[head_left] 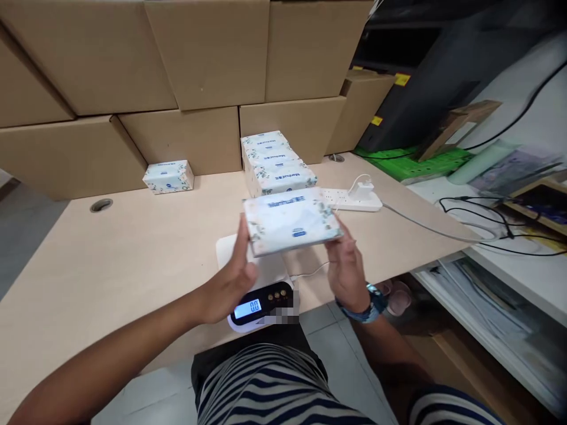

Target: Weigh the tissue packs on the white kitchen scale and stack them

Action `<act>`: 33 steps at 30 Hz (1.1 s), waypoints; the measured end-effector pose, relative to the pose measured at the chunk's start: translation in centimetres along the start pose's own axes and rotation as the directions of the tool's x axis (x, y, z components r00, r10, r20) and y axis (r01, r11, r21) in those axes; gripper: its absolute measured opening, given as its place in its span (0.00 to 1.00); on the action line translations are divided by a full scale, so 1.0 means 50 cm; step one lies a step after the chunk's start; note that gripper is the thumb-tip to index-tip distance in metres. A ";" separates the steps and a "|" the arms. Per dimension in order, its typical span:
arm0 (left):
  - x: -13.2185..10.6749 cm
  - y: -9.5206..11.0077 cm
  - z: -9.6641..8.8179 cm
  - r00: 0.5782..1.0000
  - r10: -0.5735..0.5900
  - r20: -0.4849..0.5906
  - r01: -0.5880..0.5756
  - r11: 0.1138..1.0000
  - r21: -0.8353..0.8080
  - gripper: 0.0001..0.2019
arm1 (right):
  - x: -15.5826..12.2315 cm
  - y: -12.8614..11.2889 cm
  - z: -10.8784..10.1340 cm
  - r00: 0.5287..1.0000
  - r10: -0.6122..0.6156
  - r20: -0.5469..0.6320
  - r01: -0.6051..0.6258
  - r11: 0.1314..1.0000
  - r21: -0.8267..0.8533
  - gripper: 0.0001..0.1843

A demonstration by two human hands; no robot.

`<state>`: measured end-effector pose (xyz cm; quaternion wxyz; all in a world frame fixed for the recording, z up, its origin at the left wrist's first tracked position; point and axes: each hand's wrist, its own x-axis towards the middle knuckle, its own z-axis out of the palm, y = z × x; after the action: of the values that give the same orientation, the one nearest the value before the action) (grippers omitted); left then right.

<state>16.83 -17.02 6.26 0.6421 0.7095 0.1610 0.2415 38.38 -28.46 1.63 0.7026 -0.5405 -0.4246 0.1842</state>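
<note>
Between my two hands is a white tissue pack (290, 221) with a floral print and blue lettering, held up over the table. My left hand (230, 280) grips its left end, and my right hand (348, 265) grips its right end. Beneath the pack, partly hidden by it and my left hand, lies a white digital scale (225, 247) with a lit display reading 0.0. Several like packs stand in a row (274, 156) just behind the held one. A single tissue pack (168, 177) sits apart at the back left.
Stacked cardboard boxes (208, 56) wall off the table's (146, 254) far side. A white power strip (354, 199) with a plug and cord lies right of the row. Cables (482, 218) cross a white side shelf at right. A cable hole (101, 205) is at the left.
</note>
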 end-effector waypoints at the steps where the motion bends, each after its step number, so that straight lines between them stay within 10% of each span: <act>1: 0.024 -0.001 0.008 0.997 -0.033 0.075 0.031 0.999 0.021 0.46 | 0.013 0.011 -0.026 0.996 -0.007 -0.087 0.004 0.999 -0.036 0.36; 4: 0.104 -0.033 0.030 0.977 -0.163 0.138 0.177 0.979 -0.098 0.46 | 0.051 0.061 -0.093 0.970 0.039 -0.240 -0.086 0.979 -0.187 0.40; 8: 0.166 -0.084 0.021 0.990 -0.141 0.022 0.143 0.984 -0.110 0.51 | 0.069 0.115 -0.138 0.994 0.048 -0.101 -0.095 0.837 -0.539 0.49; 12: 0.126 -0.097 -0.053 0.994 -0.049 -0.096 0.064 0.984 0.165 0.50 | 0.067 0.125 -0.144 0.994 0.023 0.106 0.072 0.589 -0.805 0.38; 16: 0.065 -0.112 -0.144 0.954 -0.008 -0.299 0.115 0.933 0.340 0.47 | 0.094 0.129 -0.139 0.976 0.069 0.206 0.131 0.569 -0.812 0.36; 24: 0.052 -0.184 -0.251 0.689 0.013 -0.725 0.145 0.977 0.156 0.48 | 0.131 0.147 -0.146 0.953 0.013 0.304 0.253 0.519 -0.816 0.36; 29: 0.072 -0.213 -0.269 0.628 0.014 -0.778 0.099 0.990 0.097 0.38 | 0.096 0.103 -0.102 0.964 -0.042 0.263 0.260 0.366 -0.894 0.36; 33: 0.103 -0.217 -0.304 0.533 0.033 -0.845 0.074 0.994 0.085 0.33 | 0.108 0.044 0.030 0.919 -0.015 0.393 0.327 0.584 -0.743 0.41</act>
<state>13.61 -0.23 -2.86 0.4469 0.5370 0.4727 0.5371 40.71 -22.92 1.83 0.3162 -0.7105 -0.6287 -0.0026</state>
